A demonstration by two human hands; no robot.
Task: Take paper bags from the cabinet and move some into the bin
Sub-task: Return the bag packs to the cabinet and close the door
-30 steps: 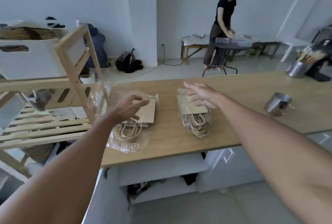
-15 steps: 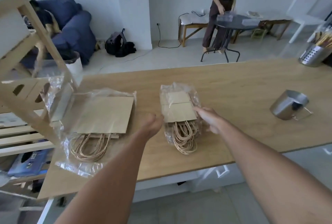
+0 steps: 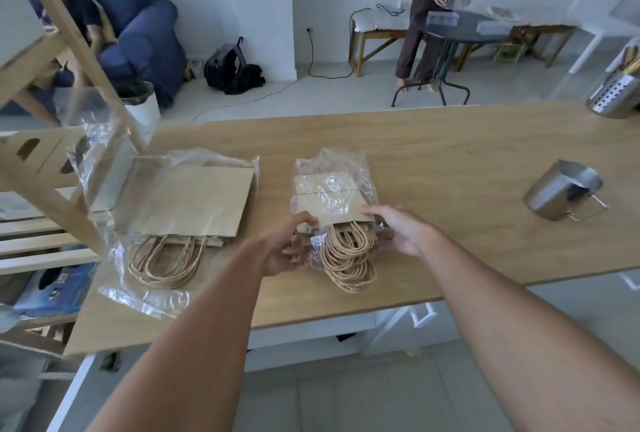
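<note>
Kraft-brown paper bags in two clear-plastic packs lie on the wooden counter [image 3: 433,161], mid-frame. Small pack [image 3: 332,203] sits centre; its twisted cord handles [image 3: 348,258] spill out of the open wrap toward the lower edge of the frame. Large pack [image 3: 194,206] lies left of centre, flat, handles also pointing down-frame; its loose plastic trails past the counter's left end and partly veils the wooden rack [image 3: 59,51] at upper left.

Left hand [image 3: 285,246]: fingers curled around the small pack's lower left corner, thumb on top; gripping it. How many bags are pinched, cannot tell, since the plastic crinkles over the stack edge. Right hand [image 3: 403,232]: fingers spread, fingertips lying on the pack's lower right corner and over the wrap; palm open, not closed around anything. Underside contact is hidden.

Count of bags in either pack is unreadable. The two packs are apart, a strip of bare counter between them.

Steel mug [image 3: 562,192] lies on its side, right of centre, well apart from the packs. Perforated steel holder [image 3: 614,96] is cut off by the right edge, contents blurred. White bin [image 3: 143,106] on the floor, upper left, is mostly hidden behind the rack post and plastic. Standing person [image 3: 433,9] at top, cropped above the shoulders.
</note>
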